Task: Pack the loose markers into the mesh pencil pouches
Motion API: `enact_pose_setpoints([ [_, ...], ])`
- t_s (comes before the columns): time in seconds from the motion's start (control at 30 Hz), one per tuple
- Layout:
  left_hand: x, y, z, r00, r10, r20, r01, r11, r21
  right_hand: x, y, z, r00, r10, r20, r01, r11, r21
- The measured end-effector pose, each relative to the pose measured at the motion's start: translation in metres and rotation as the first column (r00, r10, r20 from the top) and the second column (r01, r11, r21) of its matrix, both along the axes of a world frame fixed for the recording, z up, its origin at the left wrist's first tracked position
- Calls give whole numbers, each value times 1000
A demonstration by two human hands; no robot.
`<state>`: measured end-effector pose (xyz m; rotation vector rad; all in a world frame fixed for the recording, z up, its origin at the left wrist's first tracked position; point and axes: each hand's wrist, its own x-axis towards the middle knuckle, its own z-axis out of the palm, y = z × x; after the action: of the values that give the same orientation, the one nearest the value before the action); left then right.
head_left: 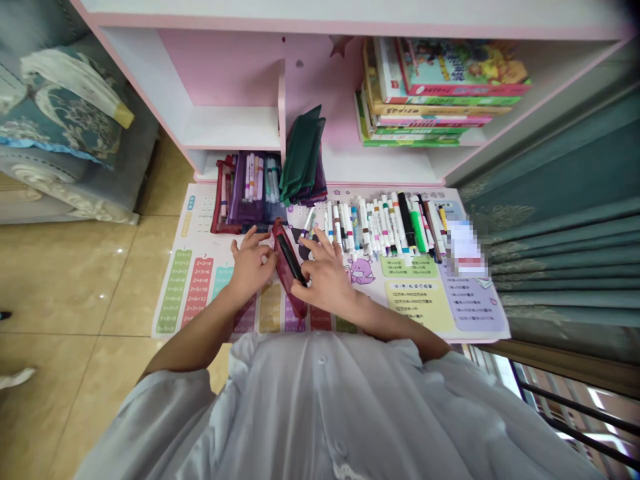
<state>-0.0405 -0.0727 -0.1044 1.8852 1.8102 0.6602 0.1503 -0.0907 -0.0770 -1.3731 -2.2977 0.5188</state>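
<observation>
A dark red mesh pouch (285, 277) lies slanted at the front middle of the desk. On it, or partly inside its opening, rests a thick black marker (290, 258); I cannot tell which. My left hand (253, 262) pinches the pouch's left edge, its other fingers raised. Thumb and forefinger of my right hand (325, 270) close on the lower end of the black marker. Just beyond the right hand, a white pen (308, 223) lies apart from a long row of markers (383, 225).
Filled mesh pouches (247, 190) lie at the back left, beside a stack of green and purple pouches (305, 157). Books (435, 100) are piled on the pink-edged shelf (235, 127). A blurred phone-like object (467, 248) sits right of the markers, near a teal curtain (560, 200).
</observation>
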Motion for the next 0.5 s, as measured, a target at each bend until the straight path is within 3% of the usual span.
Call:
enact_pose_setpoints([
  [0.5, 1, 0, 6, 994, 9, -107, -17, 998, -67, -23, 5, -12, 932, 106, 348, -34, 978, -206],
])
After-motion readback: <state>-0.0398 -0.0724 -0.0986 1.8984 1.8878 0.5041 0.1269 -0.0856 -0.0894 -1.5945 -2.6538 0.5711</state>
